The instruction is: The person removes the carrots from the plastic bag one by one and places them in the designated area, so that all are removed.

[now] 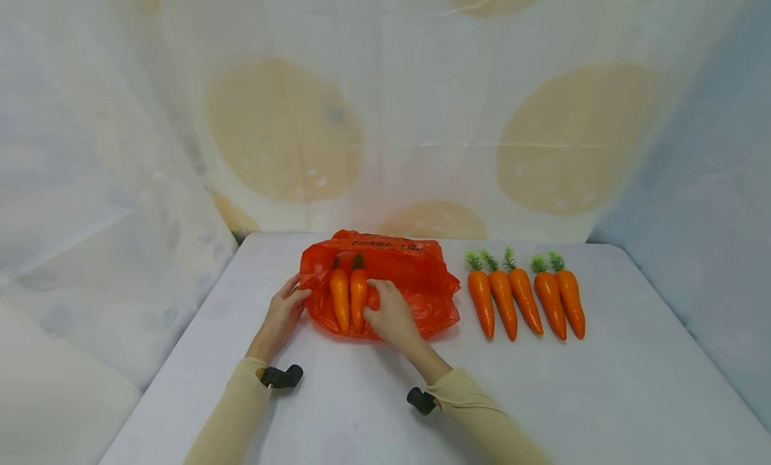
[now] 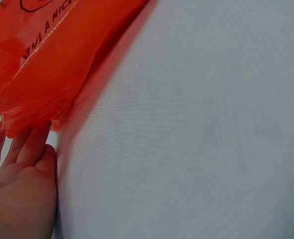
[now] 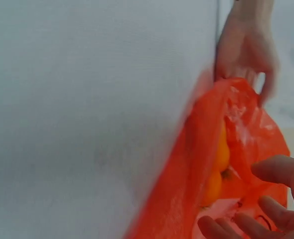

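Observation:
An orange-red plastic bag (image 1: 415, 284) with dark lettering lies on the table with its mouth towards me. Two orange carrots (image 1: 340, 298) with green tops lie side by side in its left part. At the bag's left edge, my left hand (image 1: 288, 309) holds the plastic, fingertips partly hidden by it in the left wrist view. My right hand (image 1: 394, 318) is at the bag's mouth, just right of the right-hand carrot (image 1: 358, 298). In the right wrist view its thumb and fingers (image 3: 274, 169) are spread apart with nothing between them.
To the right of the bag, several more carrots (image 1: 502, 301) lie in a row on the white table (image 1: 361, 411), green tops pointing away from me. Patterned cloth (image 1: 421, 117) hangs behind the table and along both sides.

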A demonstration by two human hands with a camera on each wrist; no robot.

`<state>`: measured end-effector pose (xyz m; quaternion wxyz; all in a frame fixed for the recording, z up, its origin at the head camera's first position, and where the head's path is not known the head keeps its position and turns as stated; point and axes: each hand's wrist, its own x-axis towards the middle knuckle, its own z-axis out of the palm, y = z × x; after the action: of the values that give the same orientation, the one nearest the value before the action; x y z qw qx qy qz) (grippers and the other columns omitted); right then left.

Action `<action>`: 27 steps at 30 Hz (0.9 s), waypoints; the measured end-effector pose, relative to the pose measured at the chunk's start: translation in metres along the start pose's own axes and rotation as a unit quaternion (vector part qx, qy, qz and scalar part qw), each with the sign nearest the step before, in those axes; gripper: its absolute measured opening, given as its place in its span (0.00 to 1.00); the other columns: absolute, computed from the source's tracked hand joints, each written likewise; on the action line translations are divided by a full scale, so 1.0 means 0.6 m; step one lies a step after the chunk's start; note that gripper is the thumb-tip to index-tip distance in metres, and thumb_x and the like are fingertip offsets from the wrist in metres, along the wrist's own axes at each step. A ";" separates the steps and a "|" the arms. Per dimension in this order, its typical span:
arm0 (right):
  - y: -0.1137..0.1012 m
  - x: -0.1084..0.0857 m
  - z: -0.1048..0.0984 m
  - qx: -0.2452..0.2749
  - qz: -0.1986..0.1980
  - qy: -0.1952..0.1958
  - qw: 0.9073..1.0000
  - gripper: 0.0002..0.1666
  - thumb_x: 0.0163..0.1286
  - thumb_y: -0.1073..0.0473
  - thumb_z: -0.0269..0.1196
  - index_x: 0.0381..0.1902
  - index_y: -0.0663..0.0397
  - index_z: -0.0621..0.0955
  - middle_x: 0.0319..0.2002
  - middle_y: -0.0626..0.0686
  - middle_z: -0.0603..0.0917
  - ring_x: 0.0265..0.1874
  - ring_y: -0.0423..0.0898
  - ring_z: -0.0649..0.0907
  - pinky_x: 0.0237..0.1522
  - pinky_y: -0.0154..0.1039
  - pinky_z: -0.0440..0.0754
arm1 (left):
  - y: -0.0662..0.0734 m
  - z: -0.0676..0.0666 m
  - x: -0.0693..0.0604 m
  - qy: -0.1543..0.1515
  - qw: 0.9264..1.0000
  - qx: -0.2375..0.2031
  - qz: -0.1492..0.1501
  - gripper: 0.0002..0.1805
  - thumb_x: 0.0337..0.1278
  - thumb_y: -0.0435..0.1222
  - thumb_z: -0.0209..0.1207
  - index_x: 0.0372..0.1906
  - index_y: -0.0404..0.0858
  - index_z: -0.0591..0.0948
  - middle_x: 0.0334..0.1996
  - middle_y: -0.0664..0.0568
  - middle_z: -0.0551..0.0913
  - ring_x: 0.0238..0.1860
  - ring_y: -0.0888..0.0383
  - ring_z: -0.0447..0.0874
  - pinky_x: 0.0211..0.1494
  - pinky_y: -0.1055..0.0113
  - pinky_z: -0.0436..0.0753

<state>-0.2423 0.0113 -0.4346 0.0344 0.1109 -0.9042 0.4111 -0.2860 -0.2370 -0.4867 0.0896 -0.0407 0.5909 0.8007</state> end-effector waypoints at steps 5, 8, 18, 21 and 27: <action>-0.008 0.011 0.032 -0.025 -0.001 0.008 1.000 0.32 0.61 0.62 0.66 0.64 0.56 0.74 0.62 0.59 0.75 0.60 0.58 0.76 0.63 0.53 0.75 | 0.000 0.000 -0.003 -0.004 1.000 0.005 -0.003 0.35 0.73 0.36 0.49 0.79 0.46 0.51 0.74 0.47 0.60 0.65 0.58 0.67 0.68 0.72 0.69; -0.012 0.018 0.051 -0.042 0.005 -0.007 0.999 0.35 0.62 0.57 0.67 0.67 0.54 0.72 0.66 0.59 0.72 0.62 0.59 0.74 0.63 0.55 0.75 | 0.001 -0.002 -0.003 -0.007 1.000 0.005 -0.005 0.35 0.73 0.37 0.49 0.79 0.47 0.51 0.74 0.48 0.60 0.66 0.57 0.65 0.69 0.71 0.69; -0.011 0.009 0.087 -0.106 0.009 -0.046 0.993 0.40 0.61 0.49 0.71 0.70 0.48 0.72 0.73 0.60 0.61 0.68 0.63 0.66 0.57 0.60 0.78 | 0.002 -0.003 -0.004 -0.006 1.000 0.006 -0.014 0.36 0.73 0.38 0.50 0.80 0.49 0.51 0.75 0.49 0.60 0.69 0.55 0.62 0.74 0.66 0.62; -0.011 0.008 0.088 -0.112 0.014 -0.043 0.993 0.37 0.62 0.52 0.70 0.68 0.54 0.74 0.74 0.59 0.60 0.66 0.63 0.69 0.57 0.59 0.79 | 0.002 -0.002 -0.003 -0.003 1.000 0.007 -0.012 0.35 0.73 0.37 0.50 0.79 0.48 0.51 0.74 0.48 0.61 0.68 0.56 0.64 0.72 0.68 0.65; -0.014 0.010 0.083 -0.109 0.025 -0.052 0.992 0.34 0.63 0.57 0.69 0.66 0.57 0.74 0.73 0.56 0.60 0.64 0.63 0.73 0.60 0.59 0.76 | 0.001 -0.002 -0.001 -0.002 1.000 0.006 -0.008 0.35 0.73 0.36 0.50 0.79 0.47 0.52 0.72 0.47 0.62 0.64 0.57 0.67 0.66 0.73 0.71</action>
<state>-0.2449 -0.0323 -0.4602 -0.0115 0.1049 -0.9465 0.3049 -0.2859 -0.2386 -0.4863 0.0970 -0.0430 0.5952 0.7965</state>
